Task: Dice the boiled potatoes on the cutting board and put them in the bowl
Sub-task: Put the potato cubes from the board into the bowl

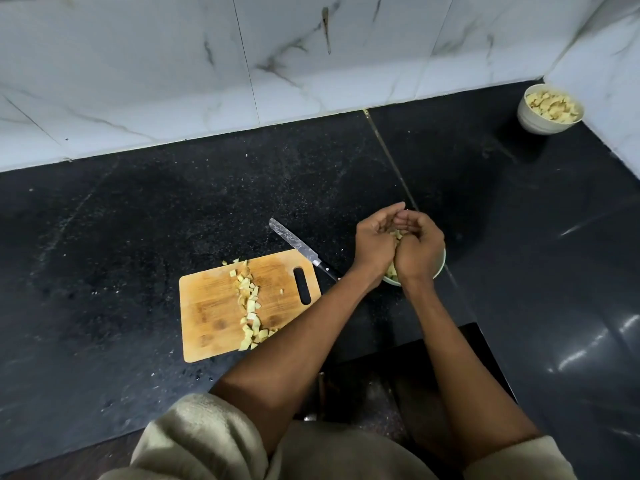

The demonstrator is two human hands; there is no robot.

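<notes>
My left hand (pixel 375 240) and my right hand (pixel 420 247) are cupped together, holding diced potato pieces (pixel 398 234) between the palms. They are directly above a pale bowl (pixel 441 265), which they mostly hide; a few potato pieces (pixel 391 271) show inside it under my wrists. To the left lies the wooden cutting board (pixel 207 306), with a strip of diced potato (pixel 249 303) running down its middle. A knife (pixel 298 245) rests on the counter at the board's far right corner, blade pointing away from me.
A second white bowl (pixel 550 109) filled with potato pieces stands in the far right corner by the marble wall. The black counter (pixel 138 220) has a seam (pixel 391 157) running back from the hands. The counter's front edge is cut out just below my forearms.
</notes>
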